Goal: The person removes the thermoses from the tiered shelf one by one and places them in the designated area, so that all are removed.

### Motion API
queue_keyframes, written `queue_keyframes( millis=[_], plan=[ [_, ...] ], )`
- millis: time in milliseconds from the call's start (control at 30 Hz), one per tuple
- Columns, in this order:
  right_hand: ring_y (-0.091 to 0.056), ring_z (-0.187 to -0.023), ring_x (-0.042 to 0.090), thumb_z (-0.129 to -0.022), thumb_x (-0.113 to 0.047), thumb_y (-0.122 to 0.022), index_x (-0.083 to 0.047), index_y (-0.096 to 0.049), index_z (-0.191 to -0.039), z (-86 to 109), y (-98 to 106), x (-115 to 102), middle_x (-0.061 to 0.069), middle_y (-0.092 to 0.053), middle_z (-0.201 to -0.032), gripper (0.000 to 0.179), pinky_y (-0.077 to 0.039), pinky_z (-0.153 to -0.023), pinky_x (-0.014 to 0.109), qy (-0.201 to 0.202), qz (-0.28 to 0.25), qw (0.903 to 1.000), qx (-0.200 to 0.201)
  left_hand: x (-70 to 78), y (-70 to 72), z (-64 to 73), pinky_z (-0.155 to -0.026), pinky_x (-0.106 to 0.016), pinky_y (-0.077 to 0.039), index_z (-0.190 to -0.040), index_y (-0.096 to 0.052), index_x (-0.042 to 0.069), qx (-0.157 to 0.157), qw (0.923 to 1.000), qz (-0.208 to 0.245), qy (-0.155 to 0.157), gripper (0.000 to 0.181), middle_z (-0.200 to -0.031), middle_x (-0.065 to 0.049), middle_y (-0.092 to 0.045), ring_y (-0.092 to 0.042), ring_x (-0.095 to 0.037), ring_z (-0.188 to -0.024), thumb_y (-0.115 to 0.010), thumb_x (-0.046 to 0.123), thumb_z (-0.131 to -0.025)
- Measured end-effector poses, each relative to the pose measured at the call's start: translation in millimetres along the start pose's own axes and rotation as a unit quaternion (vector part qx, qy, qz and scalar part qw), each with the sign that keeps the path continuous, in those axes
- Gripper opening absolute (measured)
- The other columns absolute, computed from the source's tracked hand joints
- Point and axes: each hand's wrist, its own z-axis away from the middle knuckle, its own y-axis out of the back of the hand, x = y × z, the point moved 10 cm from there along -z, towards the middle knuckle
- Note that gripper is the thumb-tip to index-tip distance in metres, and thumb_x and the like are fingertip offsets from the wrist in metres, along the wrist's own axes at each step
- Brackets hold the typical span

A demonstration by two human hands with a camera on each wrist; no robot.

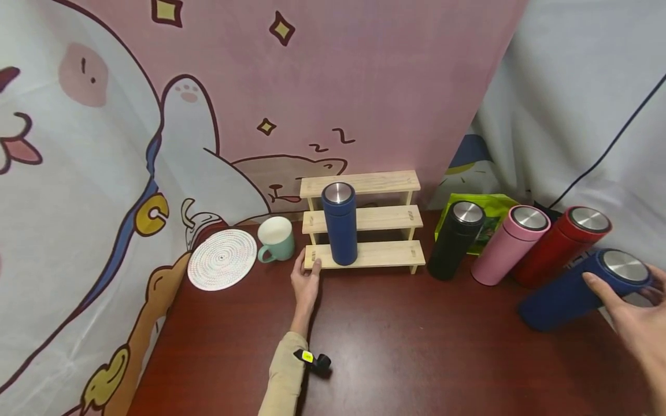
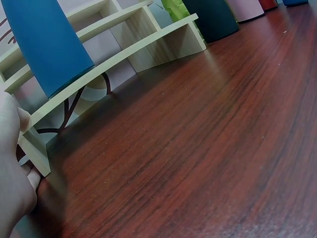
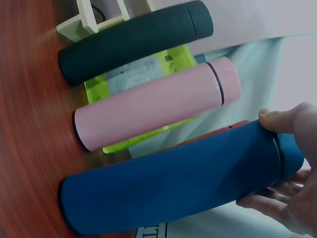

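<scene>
A three-step wooden rack stands against the back wall. On its lowest step, left of the middle, a blue thermos stands upright. My left hand grips the left end of that step; in the left wrist view the thumb lies at the board's edge and the fingers go behind the end support. At the far right my right hand holds a second blue thermos around its upper part, thumb on one side and fingers on the other. In the right wrist view, this thermos partly hides the red one.
Black, pink and red thermoses stand right of the rack, with a green packet behind. Left of the rack are a mint mug and a round woven mat. Printed cloth hangs behind.
</scene>
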Motion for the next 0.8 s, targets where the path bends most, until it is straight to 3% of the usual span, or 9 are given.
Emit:
queue_keyframes(
  millis=[167,367,633,733,800],
  plan=[
    [-0.036,-0.097,-0.025,-0.085,-0.027,-0.081,-0.03,-0.053,-0.141,-3.9,2.9,4.6,-0.044,-0.037,-0.106,0.063,-0.033,-0.105,0.006,0.007,0.026,0.9996,0.012,-0.8,-1.1,-0.6,-0.079,-0.016,-0.05,-0.145,-0.047,-0.01,-0.003,1.0,0.005,-0.003,0.056,-0.132,-0.03,-0.063,-0.064,-0.036,-0.113,-0.066,-0.001,-0.094],
    [-0.037,-0.095,-0.024,-0.084,-0.027,-0.082,-0.036,-0.055,-0.136,-5.9,3.1,6.1,-0.044,-0.038,-0.104,0.06,-0.034,-0.102,0.005,0.006,0.018,0.9996,0.019,-0.3,-1.2,-0.2,-0.08,-0.016,-0.049,-0.146,-0.048,-0.006,-0.007,0.9999,0.004,0.008,0.057,-0.133,-0.028,-0.063,-0.064,-0.033,-0.113,-0.067,0.001,-0.094],
    [-0.034,-0.094,-0.025,-0.086,-0.026,-0.08,-0.024,-0.054,-0.144,-8.6,-0.7,0.7,-0.045,-0.034,-0.105,0.064,-0.031,-0.099,0.002,0.023,0.042,0.9988,0.0,0.2,0.2,1.0,-0.082,-0.016,-0.049,-0.146,-0.049,-0.005,-0.003,1.0,-0.002,0.008,0.056,-0.135,-0.027,-0.062,-0.063,-0.032,-0.115,-0.067,0.001,-0.094],
    [-0.037,-0.095,-0.024,-0.086,-0.025,-0.079,-0.025,-0.053,-0.145,-7.5,-0.9,2.9,-0.042,-0.039,-0.109,0.065,-0.033,-0.098,0.002,0.008,0.045,0.9989,-0.01,0.3,0.3,1.7,-0.082,-0.017,-0.049,-0.147,-0.048,-0.005,-0.004,0.9999,-0.008,0.012,0.056,-0.135,-0.026,-0.062,-0.063,-0.032,-0.115,-0.068,0.002,-0.094],
    [-0.046,-0.111,-0.017,-0.087,-0.025,-0.077,-0.022,-0.049,-0.149,-7.0,-2.1,5.2,-0.031,-0.05,-0.123,0.068,-0.034,-0.105,0.006,-0.015,0.04,0.9988,-0.025,0.2,-0.3,1.9,-0.083,-0.017,-0.049,-0.147,-0.048,-0.004,-0.005,0.9998,-0.01,0.017,0.056,-0.136,-0.025,-0.062,-0.063,-0.032,-0.115,-0.068,0.002,-0.094]
  ],
)
